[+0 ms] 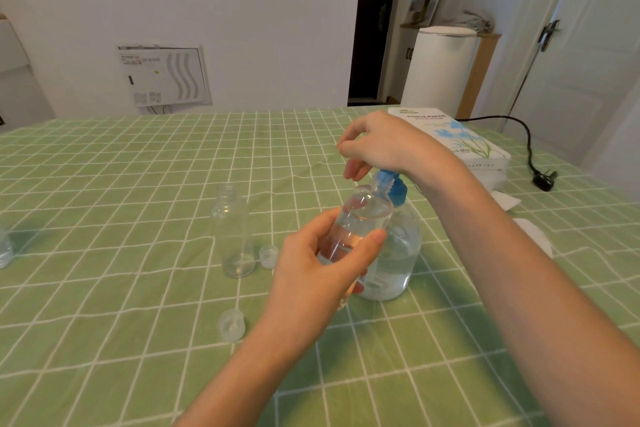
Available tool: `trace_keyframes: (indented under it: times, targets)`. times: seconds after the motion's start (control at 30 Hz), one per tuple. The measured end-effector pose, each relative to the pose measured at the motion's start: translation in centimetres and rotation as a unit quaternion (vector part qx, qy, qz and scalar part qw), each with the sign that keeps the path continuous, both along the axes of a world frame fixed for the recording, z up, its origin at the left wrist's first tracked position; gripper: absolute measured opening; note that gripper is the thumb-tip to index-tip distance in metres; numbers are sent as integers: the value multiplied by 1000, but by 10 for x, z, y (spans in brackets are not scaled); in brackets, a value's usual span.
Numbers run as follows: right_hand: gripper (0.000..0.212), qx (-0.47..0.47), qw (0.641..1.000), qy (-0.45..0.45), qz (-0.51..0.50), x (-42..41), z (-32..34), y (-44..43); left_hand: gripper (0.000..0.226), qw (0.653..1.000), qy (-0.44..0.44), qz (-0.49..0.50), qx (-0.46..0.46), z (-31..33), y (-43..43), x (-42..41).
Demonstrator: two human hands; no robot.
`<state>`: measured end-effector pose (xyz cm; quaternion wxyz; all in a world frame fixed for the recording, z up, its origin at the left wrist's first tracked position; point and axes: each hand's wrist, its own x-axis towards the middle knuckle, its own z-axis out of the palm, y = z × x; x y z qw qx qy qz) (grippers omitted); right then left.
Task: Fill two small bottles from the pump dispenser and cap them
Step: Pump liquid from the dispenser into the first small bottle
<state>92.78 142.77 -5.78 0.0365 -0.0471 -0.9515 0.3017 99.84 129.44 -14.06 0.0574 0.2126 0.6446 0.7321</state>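
The left hand (322, 263) gripped a half-full small bottle (360, 218) under the blue pump (391, 184), the right hand (381, 146) sat over it with loosely curled fingers, and more pumping seemed needed.

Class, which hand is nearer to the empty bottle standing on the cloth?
Left. The left hand holds the other bottle just right of the empty bottle; the right hand is farther right and back, over the pump.

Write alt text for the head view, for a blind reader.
A left hand holds a partly filled small bottle to the blue spout of a pump dispenser, the right hand over the pump. An empty bottle and two caps sit on the green checked tablecloth.
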Motion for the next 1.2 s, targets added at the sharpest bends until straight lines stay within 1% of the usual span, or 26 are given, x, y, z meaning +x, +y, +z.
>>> trace_keyframes:
  times: [0.13,0.27,0.5,0.8,0.9,1.1,1.2]
  targets:
    - [18,-18,1000,-15,1,0,-5,-1,10,1000,0,-2,-5,-1,0,0]
    - [15,-25,1000,-8,-1,1,-6,0,9,1000,-4,1,-5,-2,0,0]
    - [20,14,999,37,9,0,1,0,11,1000,4,0,-3,-1,1,0]
    - [20,-4,1000,4,13,0,-2,-1,12,1000,5,2,-8,-2,1,-1]
    - [17,-16,1000,4,12,0,-6,0,14,1000,3,1,-11,-3,1,-1]
    - [18,-19,1000,13,10,0,-5,0,14,1000,5,-4,-15,-2,0,-1]
    - [21,-4,1000,29,6,-1,0,0,12,1000,6,-1,-9,0,1,-1]
